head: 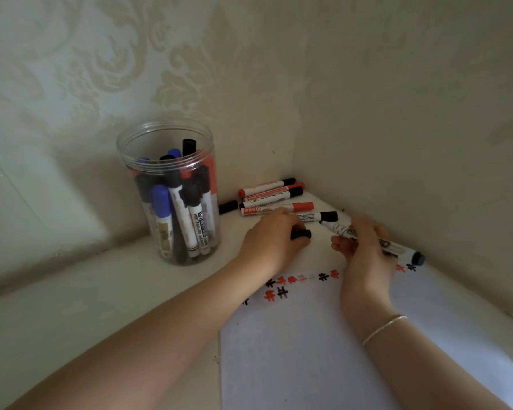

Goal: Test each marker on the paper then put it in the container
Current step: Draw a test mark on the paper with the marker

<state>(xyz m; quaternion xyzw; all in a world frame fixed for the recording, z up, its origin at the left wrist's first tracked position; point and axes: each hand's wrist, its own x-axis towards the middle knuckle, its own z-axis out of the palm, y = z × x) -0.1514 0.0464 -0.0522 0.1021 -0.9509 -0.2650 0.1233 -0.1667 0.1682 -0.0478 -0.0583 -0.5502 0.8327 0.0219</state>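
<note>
The right hand (365,247) grips an uncapped marker (370,239) above the paper (308,350); the left hand (274,238) pinches its black cap (301,234). Make a short mark below the existing scribbles, recap firmly, then drop it upright into the jar (169,190).

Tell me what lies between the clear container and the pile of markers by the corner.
In the head view, one black marker end lies between the container and the pile of markers; otherwise bare tabletop.
</note>
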